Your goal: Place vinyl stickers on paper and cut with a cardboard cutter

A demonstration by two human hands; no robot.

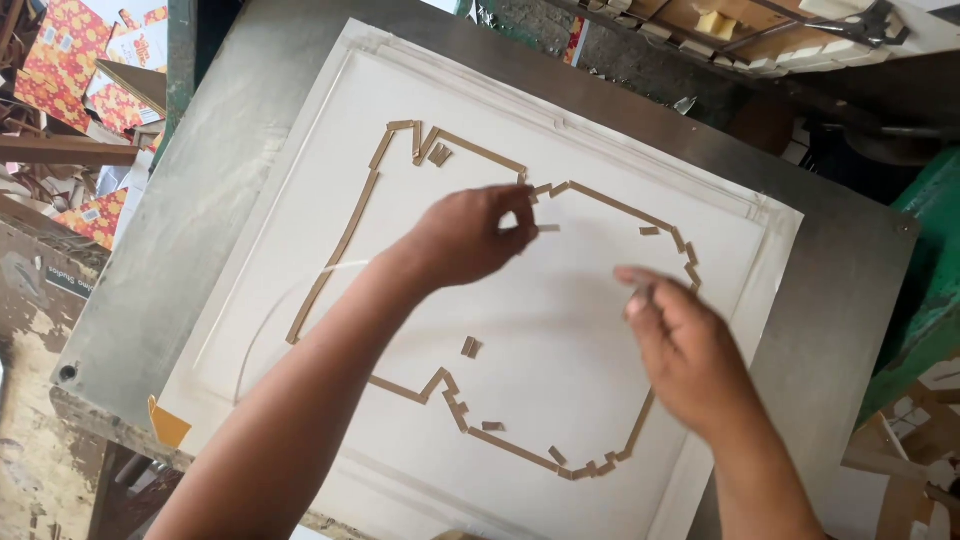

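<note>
A large white board (pixel 300 230) lies on a grey metal table (pixel 230 120). Thin brown strips (pixel 345 240) are stuck on the board in an angular outline. My left hand (pixel 465 235) hovers over the upper middle of the board, its fingertips pinched beside the strip outline near a small loose brown piece (pixel 548 228). Lower right, my right hand (pixel 680 350) is blurred over the board; its fingers are curled, and what it holds, if anything, cannot be made out. More short brown pieces (pixel 470 347) lie inside the outline.
Red and yellow printed cartons (pixel 70 60) are piled at the upper left. A green machine part (pixel 925 280) stands at the right edge. Wooden shelving with small blocks (pixel 760 30) runs along the top right. Worn floor (pixel 30 420) shows at the lower left.
</note>
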